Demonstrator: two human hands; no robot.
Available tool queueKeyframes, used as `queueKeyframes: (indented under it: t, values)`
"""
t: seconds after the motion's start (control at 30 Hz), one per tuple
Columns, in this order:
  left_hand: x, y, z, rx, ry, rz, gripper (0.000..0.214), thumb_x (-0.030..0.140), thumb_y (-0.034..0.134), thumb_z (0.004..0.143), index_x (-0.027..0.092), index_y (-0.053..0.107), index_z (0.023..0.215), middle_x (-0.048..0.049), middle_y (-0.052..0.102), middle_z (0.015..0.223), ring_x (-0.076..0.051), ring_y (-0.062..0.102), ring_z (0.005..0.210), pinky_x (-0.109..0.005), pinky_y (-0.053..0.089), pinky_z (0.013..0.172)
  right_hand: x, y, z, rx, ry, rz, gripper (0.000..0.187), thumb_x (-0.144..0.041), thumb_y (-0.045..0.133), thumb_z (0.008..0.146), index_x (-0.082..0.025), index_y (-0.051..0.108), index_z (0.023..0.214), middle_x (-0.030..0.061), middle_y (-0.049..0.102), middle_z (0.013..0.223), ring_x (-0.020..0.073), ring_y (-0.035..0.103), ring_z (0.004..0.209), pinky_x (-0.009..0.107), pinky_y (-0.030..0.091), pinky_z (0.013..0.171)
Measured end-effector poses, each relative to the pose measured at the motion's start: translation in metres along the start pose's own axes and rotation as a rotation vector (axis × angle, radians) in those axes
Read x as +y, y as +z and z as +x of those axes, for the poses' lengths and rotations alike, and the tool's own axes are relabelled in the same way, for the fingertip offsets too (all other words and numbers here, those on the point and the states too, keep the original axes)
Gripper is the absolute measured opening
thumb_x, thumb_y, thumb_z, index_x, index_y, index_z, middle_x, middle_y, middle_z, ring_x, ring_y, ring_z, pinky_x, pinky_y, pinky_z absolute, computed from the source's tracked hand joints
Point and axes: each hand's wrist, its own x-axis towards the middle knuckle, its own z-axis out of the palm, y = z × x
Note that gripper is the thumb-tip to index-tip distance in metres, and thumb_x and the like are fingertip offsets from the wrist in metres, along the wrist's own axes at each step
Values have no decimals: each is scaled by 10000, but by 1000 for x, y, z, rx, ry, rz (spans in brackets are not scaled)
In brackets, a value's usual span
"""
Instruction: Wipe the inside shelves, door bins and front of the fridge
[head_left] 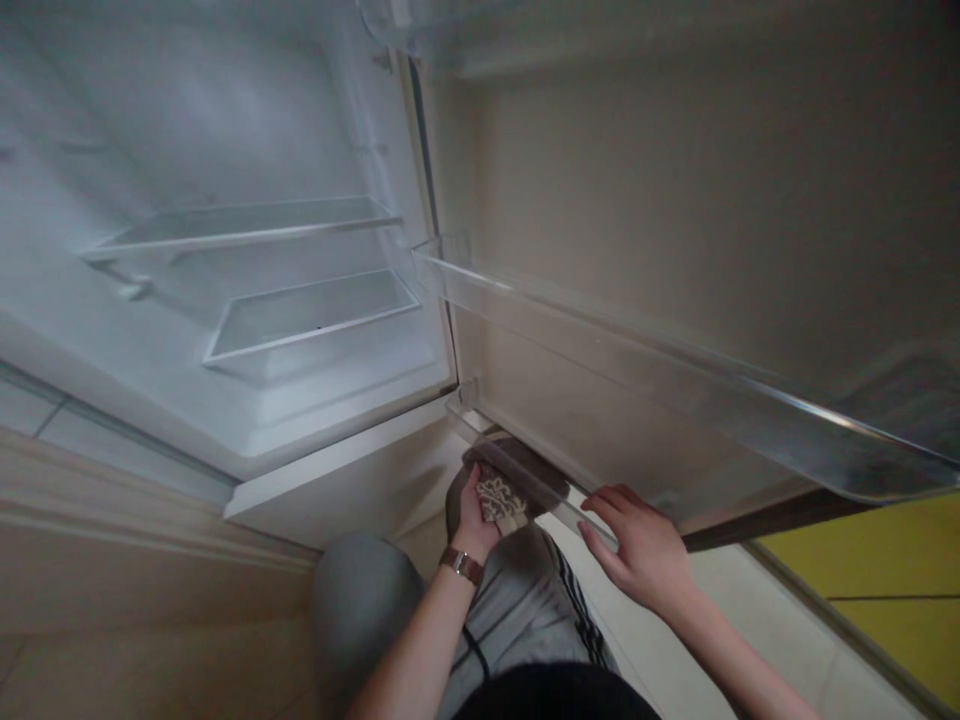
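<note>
Grips brown-and-cream patterned cloth (501, 503) in bare left hand (476, 522), thumb along its side, at low, clear plastic door bin (576, 520). Holds bare right hand (646, 550) at bin's rim, thumb spread from fingers. Best press cloth flat, brace bin lightly. Cannot make out left fingertips beneath cloth; cannot see pale refrigerator door's (675, 220) cut-off end.

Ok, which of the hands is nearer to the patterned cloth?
Left. The left hand holds the patterned cloth; the right hand is off to its right, at the lower clear door shelf.
</note>
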Motion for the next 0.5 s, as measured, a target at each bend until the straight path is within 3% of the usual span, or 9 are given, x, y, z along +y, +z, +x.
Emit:
queueKeyframes:
  t: [0.17,0.27,0.37,0.5]
  values:
    - [-41,-7,-18,-102,-255,51,477,453,624,979,88,713,1273,-192,792,1073,-353,758,1072,-528,557,1032,-1,-2,0,-9,29,10,340,-461,436,1063,-231,686,1031,84,717,1028,244,650,1007,344,498,769]
    - [-41,-7,-19,-79,-244,85,481,436,628,975,95,694,1309,-186,793,1077,-346,767,1047,-517,571,1010,-2,-2,0,-20,33,6,350,-466,423,1067,-238,687,1038,81,717,1032,244,650,1011,339,495,754]
    - [-11,2,-8,-7,-105,80,419,402,579,996,116,695,1280,-163,797,1026,-321,781,968,-499,597,957,-4,-2,0,-19,24,15,315,-449,449,1057,-241,685,1025,76,715,1025,241,644,995,335,485,739]
    - [53,23,5,62,148,42,375,384,519,1011,148,701,1238,-115,790,928,-276,777,837,-487,614,913,-6,-2,-1,-1,3,26,284,-432,476,1045,-241,683,1009,74,714,1007,236,635,979,331,472,732]
